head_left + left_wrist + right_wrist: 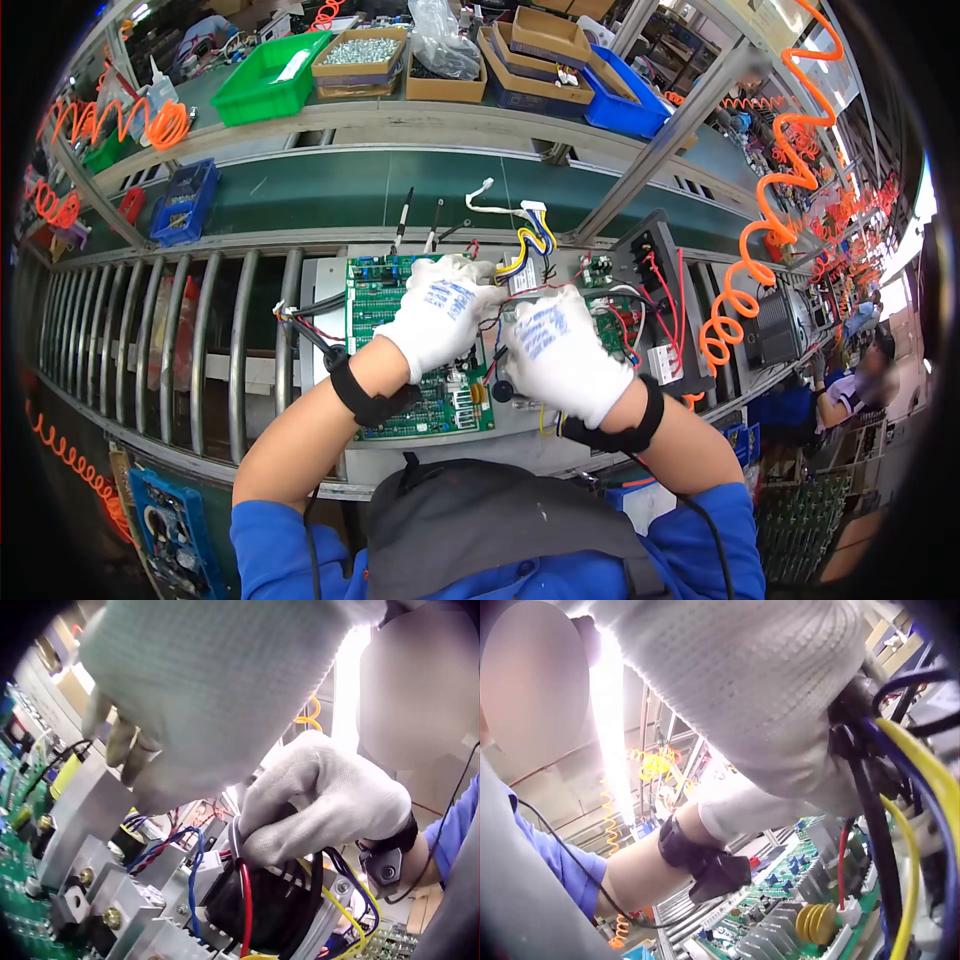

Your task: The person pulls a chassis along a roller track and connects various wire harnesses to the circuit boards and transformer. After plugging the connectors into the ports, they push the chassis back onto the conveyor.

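Observation:
In the head view, my white-gloved left hand (440, 310) is over the right part of a green circuit board (405, 410), its fingertips close to thin wires. In the left wrist view its fingers bend down near aluminium heat sinks (86, 817); I cannot tell what they hold. My gloved right hand (560, 350) is just right of it. Its thumb and forefinger pinch a bundle of wires (244, 892), red and black among them, above a dark coil-like part (225, 904). Yellow and blue wires (930, 772) pass beside this hand in the right wrist view.
The unit rests on a roller conveyor (205, 350). A black panel (655, 290) with red wires stands at its right. Behind run a green belt (340, 195) and a shelf with a green bin (270, 80) and cardboard boxes. An orange coiled hose (745, 290) hangs at right.

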`<state>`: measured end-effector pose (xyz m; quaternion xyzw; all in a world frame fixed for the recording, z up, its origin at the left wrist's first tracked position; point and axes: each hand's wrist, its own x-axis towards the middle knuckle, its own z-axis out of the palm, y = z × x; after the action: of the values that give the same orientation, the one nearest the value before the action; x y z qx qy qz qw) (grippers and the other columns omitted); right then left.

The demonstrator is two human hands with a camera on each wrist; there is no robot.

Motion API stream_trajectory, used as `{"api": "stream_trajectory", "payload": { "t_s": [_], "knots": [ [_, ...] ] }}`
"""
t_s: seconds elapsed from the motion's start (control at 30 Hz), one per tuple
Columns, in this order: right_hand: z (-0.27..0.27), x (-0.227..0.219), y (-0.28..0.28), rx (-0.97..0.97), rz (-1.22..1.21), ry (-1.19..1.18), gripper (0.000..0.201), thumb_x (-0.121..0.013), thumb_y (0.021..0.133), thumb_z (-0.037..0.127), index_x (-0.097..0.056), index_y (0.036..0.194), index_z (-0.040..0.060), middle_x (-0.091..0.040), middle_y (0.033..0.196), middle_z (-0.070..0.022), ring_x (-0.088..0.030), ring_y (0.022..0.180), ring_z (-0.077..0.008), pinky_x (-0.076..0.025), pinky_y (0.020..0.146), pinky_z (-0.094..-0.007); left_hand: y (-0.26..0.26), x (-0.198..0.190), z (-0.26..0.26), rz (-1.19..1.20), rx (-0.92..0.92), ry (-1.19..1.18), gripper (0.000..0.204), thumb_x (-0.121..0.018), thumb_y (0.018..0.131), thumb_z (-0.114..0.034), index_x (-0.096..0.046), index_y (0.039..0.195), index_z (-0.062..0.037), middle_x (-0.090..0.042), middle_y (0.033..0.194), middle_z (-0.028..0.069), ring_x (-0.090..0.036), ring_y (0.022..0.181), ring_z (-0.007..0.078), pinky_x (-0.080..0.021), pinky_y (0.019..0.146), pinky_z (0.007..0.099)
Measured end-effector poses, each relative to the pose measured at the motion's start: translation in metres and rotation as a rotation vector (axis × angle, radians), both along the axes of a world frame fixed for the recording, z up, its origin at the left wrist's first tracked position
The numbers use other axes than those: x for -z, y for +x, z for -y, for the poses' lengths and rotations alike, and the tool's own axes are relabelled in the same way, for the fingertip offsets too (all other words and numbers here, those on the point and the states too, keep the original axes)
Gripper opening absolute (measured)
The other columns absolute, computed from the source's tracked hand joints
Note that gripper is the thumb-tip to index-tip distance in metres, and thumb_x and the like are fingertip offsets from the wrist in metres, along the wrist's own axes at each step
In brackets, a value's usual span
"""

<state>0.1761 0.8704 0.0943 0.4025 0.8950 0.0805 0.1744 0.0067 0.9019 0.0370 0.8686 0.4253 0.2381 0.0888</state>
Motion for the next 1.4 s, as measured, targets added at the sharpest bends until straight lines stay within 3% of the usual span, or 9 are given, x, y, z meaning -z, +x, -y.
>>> {"api": "stream_trajectory", "payload": {
  "t_s": [0.27, 0.4, 0.5, 0.73, 0.97, 1.03, 1.17, 1.3, 1.4],
  "knots": [
    [0.001, 0.005, -0.007, 0.077, -0.038, 0.071, 0.018, -0.061, 0.079, 0.024, -0.073, 0.083, 0.0117, -0.067, 0.08, -0.0095, -0.067, 0.079, -0.0259, -0.044, 0.073, -0.0421, 0.006, -0.01, 0.008, -0.042, -0.054, -0.162, 0.022, -0.06, 0.077, -0.004, -0.066, 0.096, -0.0139, -0.07, 0.097, 0.0047, -0.064, 0.097, 0.0281, -0.04, 0.081, 0.0449],
    [-0.001, 0.016, 0.004, 0.159, -0.218, 0.13, 0.02, -0.063, 0.079, 0.027, -0.071, 0.079, 0.0093, -0.066, 0.082, -0.0114, -0.066, 0.083, -0.0277, -0.044, 0.08, -0.0442, 0.017, -0.011, -0.002, -0.119, -0.064, -0.352, 0.043, -0.056, 0.085, -0.01, -0.057, 0.127, -0.0074, -0.069, 0.104, 0.011, -0.061, 0.107, 0.0342, -0.039, 0.095, 0.0487],
    [-0.004, 0.014, 0.006, 0.254, -0.261, 0.079, 0.02, -0.065, 0.08, 0.029, -0.071, 0.076, 0.0104, -0.066, 0.082, -0.0119, -0.066, 0.081, -0.028, -0.045, 0.079, -0.0436, 0.018, 0.024, -0.012, -0.015, -0.114, -0.302, 0.055, -0.049, 0.089, -0.012, -0.044, 0.143, -0.0081, -0.064, 0.12, 0.0207, -0.043, 0.129, 0.0482, -0.01, 0.119, 0.0547],
    [0.0, 0.027, 0.015, 0.206, -0.445, 0.136, 0.023, -0.066, 0.083, 0.031, -0.072, 0.076, 0.0104, -0.066, 0.076, -0.0113, -0.067, 0.076, -0.0284, -0.045, 0.075, -0.0429, 0.014, 0.005, -0.014, -0.071, 0.062, -0.428, 0.036, -0.053, 0.093, -0.014, -0.064, 0.126, -0.0178, -0.071, 0.108, 0.0079, -0.061, 0.112, 0.0255, -0.001, 0.118, 0.0583],
    [-0.001, 0.017, 0.025, 0.248, -0.395, 0.061, 0.025, -0.063, 0.085, 0.035, -0.072, 0.086, 0.0118, -0.068, 0.084, -0.011, -0.067, 0.083, -0.0291, -0.046, 0.078, -0.0448, 0.008, -0.007, -0.012, -0.023, 0.074, -0.483, 0.027, -0.058, 0.09, -0.021, -0.069, 0.114, -0.0185, -0.073, 0.1, 0.0044, -0.067, 0.1, 0.0243, -0.007, 0.116, 0.0589],
    [-0.001, 0.0, 0.042, 0.231, -0.75, -0.059, 0.029, -0.064, 0.084, 0.038, -0.074, 0.087, 0.0104, -0.067, 0.08, -0.0129, -0.067, 0.078, -0.0312, -0.051, 0.073, -0.0438, 0.0, -0.005, -0.014, 0.076, 0.037, -0.418, 0.023, -0.06, 0.089, -0.023, -0.071, 0.109, -0.0167, -0.074, 0.097, 0.0044, -0.067, 0.096, 0.0238, -0.009, 0.117, 0.0571],
    [-0.02, -0.027, 0.044, 0.05, -1.039, 0.193, 0.019, -0.065, 0.083, 0.025, -0.072, 0.089, 0.0077, -0.067, 0.082, -0.0118, -0.066, 0.078, -0.0305, -0.051, 0.073, -0.0412, -0.03, -0.007, -0.021, 0.448, 0.044, -0.585, 0.022, -0.066, 0.086, -0.014, -0.072, 0.105, -0.0038, -0.073, 0.096, 0.0097, -0.069, 0.088, 0.0188, -0.053, 0.081, 0.0307],
    [-0.042, 0.004, 0.018, 0.102, -0.962, -0.094, 0.033, -0.061, 0.09, 0.026, -0.062, 0.116, 0.0049, -0.068, 0.099, -0.0147, -0.066, 0.092, -0.0322, -0.052, 0.082, -0.0404, -0.032, -0.015, -0.019, 0.679, -0.082, -0.652, 0.018, -0.065, 0.087, 0.0, -0.07, 0.105, 0.0019, -0.069, 0.098, 0.0036, -0.064, 0.09, 0.0116, -0.051, 0.083, 0.0261],
    [-0.053, -0.001, -0.003, 0.412, -1.117, -0.689, 0.028, -0.061, 0.093, 0.013, -0.058, 0.116, -0.0025, -0.065, 0.093, -0.0048, -0.059, 0.08, -0.0081, -0.049, 0.071, -0.0246, -0.024, -0.003, -0.014, 0.879, -0.135, -0.786, 0.019, -0.065, 0.089, 0.002, -0.065, 0.107, 0.0042, -0.067, 0.093, 0.0042, -0.063, 0.086, 0.0078, -0.051, 0.078, 0.0221]
  ]
}}
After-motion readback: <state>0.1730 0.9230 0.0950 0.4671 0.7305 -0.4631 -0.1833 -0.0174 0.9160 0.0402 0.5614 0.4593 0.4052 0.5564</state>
